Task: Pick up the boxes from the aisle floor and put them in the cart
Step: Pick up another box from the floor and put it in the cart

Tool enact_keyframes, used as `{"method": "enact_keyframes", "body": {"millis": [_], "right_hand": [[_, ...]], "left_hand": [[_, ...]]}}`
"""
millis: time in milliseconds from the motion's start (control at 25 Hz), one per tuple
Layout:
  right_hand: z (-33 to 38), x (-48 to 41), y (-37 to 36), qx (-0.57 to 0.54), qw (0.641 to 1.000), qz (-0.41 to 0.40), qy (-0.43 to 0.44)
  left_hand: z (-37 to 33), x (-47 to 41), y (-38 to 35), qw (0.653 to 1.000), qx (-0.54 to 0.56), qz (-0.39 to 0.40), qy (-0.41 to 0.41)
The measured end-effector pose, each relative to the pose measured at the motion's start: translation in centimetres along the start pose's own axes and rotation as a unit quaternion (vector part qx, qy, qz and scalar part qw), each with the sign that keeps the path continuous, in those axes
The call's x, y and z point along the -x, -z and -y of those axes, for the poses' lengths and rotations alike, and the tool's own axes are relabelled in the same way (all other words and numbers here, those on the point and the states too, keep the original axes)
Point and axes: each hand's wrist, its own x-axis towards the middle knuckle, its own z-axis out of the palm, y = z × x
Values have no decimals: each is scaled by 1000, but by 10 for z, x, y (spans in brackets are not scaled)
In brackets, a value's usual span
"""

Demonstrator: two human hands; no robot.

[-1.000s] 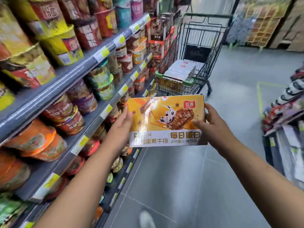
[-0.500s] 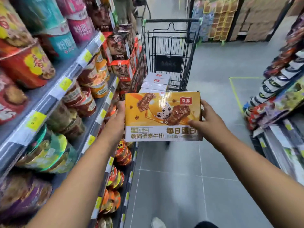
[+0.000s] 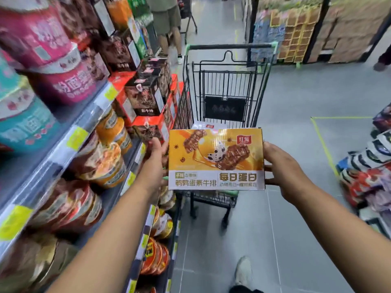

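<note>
While the orange box (image 3: 215, 159) is carried in the air just short of the near end of the cart (image 3: 230, 46), the task stands part done.

Stocked shelving (image 3: 63, 149) runs close along the cart's left side. The cart, of black wire, stands on the aisle floor (image 3: 296, 102) directly ahead of the person. Inside it a white box (image 3: 209, 126) shows as a sliver past the held box's far edge, so at least one is judged loaded.

The orange box is held face up and is not yet inside the cart. The left hand (image 3: 155, 161) and right hand (image 3: 281, 168) take its short ends. The fingers are clamped on the box, thumbs on the top face and the rest curled beneath.

Remaining: lower it into the cart. No further box shows on the floor around the cart.

Writing: a red logo (image 3: 244, 140), "红派", then "每日蛋白", "鹌鹑蛋素牛排" and a small "五香味". The shelf cartons (image 3: 146, 102) left of the cart read "素牛排". Other labels are blurred.
</note>
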Motion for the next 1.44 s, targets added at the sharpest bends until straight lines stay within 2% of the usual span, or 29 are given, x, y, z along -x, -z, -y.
{"method": "enact_keyframes", "body": {"millis": [240,440,640,760,960,1080,1280,1440], "right_hand": [[21,-140,-9,-12,999,25,-33],[26,-236,-34,-27,997,5,-76],[17,-342,-65,-32,992,-44,-111],[3,-397,-77,-29,990,-64,-120],[-27,-474,-87,-27,989,-67,-129],[-45,-509,-90,-34,989,-53,-137],[-77,-553,-96,-95,989,-56,-98],[-96,-570,-105,-86,994,-51,-46]], "left_hand": [[-37,-122,-23,999,-5,-19,42],[-59,-242,-33,999,-22,-9,43],[-12,-421,-31,993,-86,-8,78],[-38,-449,-51,992,-102,6,72],[-9,-526,-74,989,-140,-30,33],[6,-560,-86,990,-127,-23,47],[29,-611,-96,994,-87,-38,47],[56,-623,-92,993,-97,-61,-10]]}}
